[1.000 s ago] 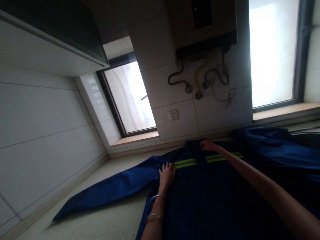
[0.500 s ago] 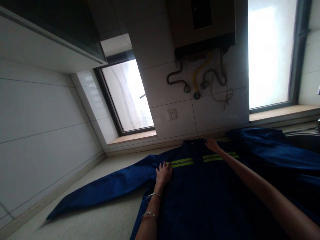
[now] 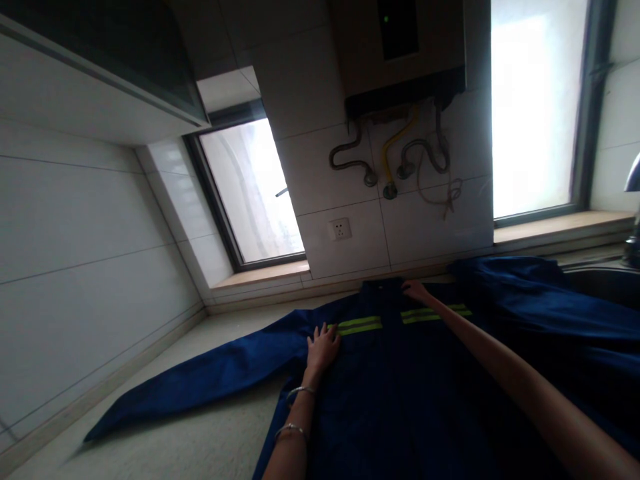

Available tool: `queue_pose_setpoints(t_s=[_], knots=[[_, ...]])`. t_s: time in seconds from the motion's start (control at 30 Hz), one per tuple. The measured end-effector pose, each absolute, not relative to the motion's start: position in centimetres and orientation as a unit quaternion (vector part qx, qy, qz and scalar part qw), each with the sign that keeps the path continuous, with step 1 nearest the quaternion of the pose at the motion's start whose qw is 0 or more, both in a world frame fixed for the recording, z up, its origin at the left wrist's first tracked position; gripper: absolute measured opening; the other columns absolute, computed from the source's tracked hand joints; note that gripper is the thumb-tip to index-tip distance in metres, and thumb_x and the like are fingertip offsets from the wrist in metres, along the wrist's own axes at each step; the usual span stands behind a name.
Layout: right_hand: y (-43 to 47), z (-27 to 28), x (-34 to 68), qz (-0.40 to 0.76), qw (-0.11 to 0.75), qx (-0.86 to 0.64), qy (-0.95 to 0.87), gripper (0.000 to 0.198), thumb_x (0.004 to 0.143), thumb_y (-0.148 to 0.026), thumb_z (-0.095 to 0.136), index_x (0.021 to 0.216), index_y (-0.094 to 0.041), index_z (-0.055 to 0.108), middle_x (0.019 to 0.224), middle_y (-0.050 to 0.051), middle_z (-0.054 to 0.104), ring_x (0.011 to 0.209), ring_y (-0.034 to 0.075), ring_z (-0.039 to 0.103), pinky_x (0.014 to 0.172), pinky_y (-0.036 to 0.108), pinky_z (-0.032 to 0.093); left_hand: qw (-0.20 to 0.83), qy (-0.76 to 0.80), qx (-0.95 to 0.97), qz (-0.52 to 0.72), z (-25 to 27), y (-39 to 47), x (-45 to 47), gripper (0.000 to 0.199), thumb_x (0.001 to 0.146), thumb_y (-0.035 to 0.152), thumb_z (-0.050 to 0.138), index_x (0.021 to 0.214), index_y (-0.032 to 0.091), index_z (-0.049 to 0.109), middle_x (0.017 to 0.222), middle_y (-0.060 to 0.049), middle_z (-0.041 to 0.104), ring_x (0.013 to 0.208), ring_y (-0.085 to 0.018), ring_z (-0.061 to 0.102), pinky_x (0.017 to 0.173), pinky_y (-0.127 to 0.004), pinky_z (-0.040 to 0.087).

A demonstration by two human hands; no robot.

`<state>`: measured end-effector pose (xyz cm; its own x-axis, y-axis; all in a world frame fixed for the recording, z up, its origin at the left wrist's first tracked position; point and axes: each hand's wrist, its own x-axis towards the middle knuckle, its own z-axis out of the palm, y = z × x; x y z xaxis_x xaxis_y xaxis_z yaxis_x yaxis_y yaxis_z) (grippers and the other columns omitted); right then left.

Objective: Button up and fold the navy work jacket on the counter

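A dark blue work jacket (image 3: 390, 387) with yellow-green reflective chest stripes lies spread on the counter, its collar toward the wall. One sleeve (image 3: 200, 383) stretches out to the left. My left hand (image 3: 323, 347) rests flat on the chest beside the left stripe, fingers spread. At the collar, my right hand (image 3: 416, 292) has its fingers bent round the fabric edge, with the fingertips partly hard to make out in the dim light. Two bangles circle my left wrist and forearm.
More blue cloth (image 3: 530, 293) lies bunched at the right, next to a dark sink (image 3: 610, 283) and a tap (image 3: 633, 227). A water heater (image 3: 400, 40) with pipes hangs on the tiled wall above a socket (image 3: 341, 229). The pale counter (image 3: 215, 440) shows at the left.
The view has shifted slightly, so everything sits a little further left and more of the tap shows. Both hands keep their places on the jacket.
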<state>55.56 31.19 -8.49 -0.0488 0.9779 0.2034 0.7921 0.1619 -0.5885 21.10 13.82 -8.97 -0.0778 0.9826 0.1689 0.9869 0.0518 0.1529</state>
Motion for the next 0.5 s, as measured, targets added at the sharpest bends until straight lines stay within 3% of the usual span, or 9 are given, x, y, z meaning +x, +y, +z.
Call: queue_pose_setpoints(t_s=[0.13, 0.33, 0.5], knots=[[30.4, -8.0, 55.4, 0.108, 0.220, -0.649, -0.720, 0.035, 0.068, -0.014, 0.052, 0.100, -0.014, 0.066, 0.101, 0.014, 0.065, 0.096, 0.028, 0.060, 0.079, 0.037, 0.046, 0.000, -0.725, -0.679, -0.113, -8.7, 13.6, 21.2, 0.048, 0.089, 0.048, 0.028, 0.133, 0.034, 0.038, 0.146, -0.004, 0.028, 0.134, -0.031, 0.020, 0.103, -0.055, 0.019], [28.8, -8.0, 54.3, 0.065, 0.146, -0.658, -0.736, 0.041, 0.074, -0.018, 0.049, 0.114, -0.021, 0.060, 0.105, 0.015, 0.063, 0.100, 0.028, 0.059, 0.081, 0.043, 0.045, -0.007, -0.729, -0.675, -0.108, -8.2, 13.3, 21.5, 0.048, 0.089, 0.046, 0.030, 0.134, 0.032, 0.037, 0.146, -0.005, 0.028, 0.134, -0.030, 0.019, 0.104, -0.054, 0.018], [27.4, -7.7, 53.1, -0.033, 0.174, -0.646, -0.742, 0.043, 0.082, -0.029, 0.045, 0.121, -0.013, 0.054, 0.133, 0.023, 0.040, 0.126, 0.037, 0.031, 0.097, 0.055, 0.027, 0.000, -0.728, -0.676, -0.111, -8.4, 13.3, 21.5, 0.047, 0.089, 0.046, 0.029, 0.134, 0.033, 0.037, 0.146, -0.005, 0.028, 0.134, -0.030, 0.020, 0.104, -0.054, 0.019]])
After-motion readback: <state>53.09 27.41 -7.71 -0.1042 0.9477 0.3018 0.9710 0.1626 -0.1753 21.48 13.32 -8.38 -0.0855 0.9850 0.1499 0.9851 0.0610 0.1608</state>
